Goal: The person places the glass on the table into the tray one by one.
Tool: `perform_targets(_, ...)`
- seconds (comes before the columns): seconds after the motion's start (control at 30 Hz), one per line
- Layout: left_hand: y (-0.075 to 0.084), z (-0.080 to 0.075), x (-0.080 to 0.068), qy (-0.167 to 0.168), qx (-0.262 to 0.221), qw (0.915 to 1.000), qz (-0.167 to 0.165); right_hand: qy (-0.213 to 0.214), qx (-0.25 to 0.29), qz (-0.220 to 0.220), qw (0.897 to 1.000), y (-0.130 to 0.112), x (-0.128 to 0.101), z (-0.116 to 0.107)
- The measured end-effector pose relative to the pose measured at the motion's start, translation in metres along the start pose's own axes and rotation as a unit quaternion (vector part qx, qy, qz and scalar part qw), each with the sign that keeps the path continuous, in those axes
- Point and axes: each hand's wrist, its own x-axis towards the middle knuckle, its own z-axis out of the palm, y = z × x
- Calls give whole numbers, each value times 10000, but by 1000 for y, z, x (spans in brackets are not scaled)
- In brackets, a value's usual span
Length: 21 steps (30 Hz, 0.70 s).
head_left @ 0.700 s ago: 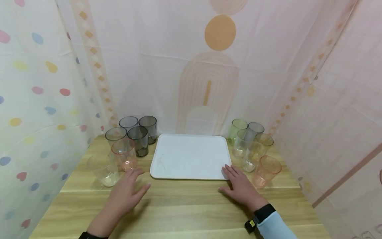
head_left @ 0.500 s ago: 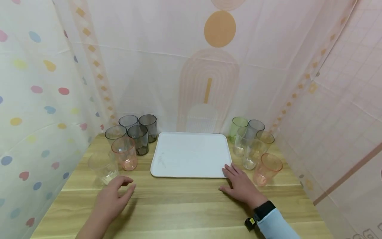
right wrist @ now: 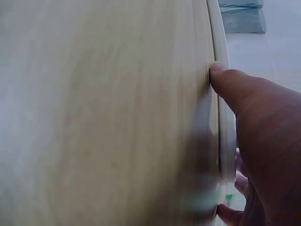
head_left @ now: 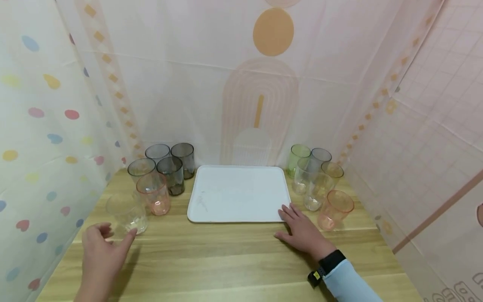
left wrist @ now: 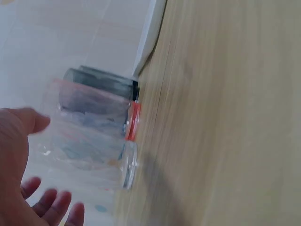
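Observation:
My left hand (head_left: 102,251) is just in front of a clear plastic cup (head_left: 130,216) at the front left. Its thumb and fingers are spread apart. In the left wrist view the fingers (left wrist: 59,207) and thumb stand apart with nothing between them; whether they touch the cup, I cannot tell. Behind that cup stands a pink-tinted cup (head_left: 156,199). My right hand (head_left: 301,232) lies at the near right corner of a white tray (head_left: 239,195), fingertips on its rim. The right wrist view has the thumb (right wrist: 237,84) beside the tray's edge.
Several grey cups (head_left: 171,178) are grouped at the back left. On the right stand a green cup (head_left: 299,161), clear cups (head_left: 317,195), a grey one, an amber-brown one (head_left: 333,170) and an orange cup (head_left: 336,212). Patterned curtains (head_left: 203,84) hang behind the wooden table (head_left: 211,260).
From beside the pink cup, my left hand has moved left and toward me, in front of the clear cup. The right hand stays at the tray corner. The head view shifts slightly.

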Motion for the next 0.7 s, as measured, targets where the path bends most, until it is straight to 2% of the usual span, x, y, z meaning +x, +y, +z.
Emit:
perform_targets(0.1,1,4,13,-1,-398,9991,-150,-59,-3,24,10000,0,0,-1)
perform_targets(0.3,0,12,37,-548,-1321,9897,-118,-109,5,42,9999,3,4,-1)
perform_targets(0.47,-3,18,45,-779,-1272,9888,57,-108,46,23,9999,5,5,1)
perform_targets(0.7,-6,23,46,-680,-1061,9920,105,-106,158,18,9998,4,3,1)
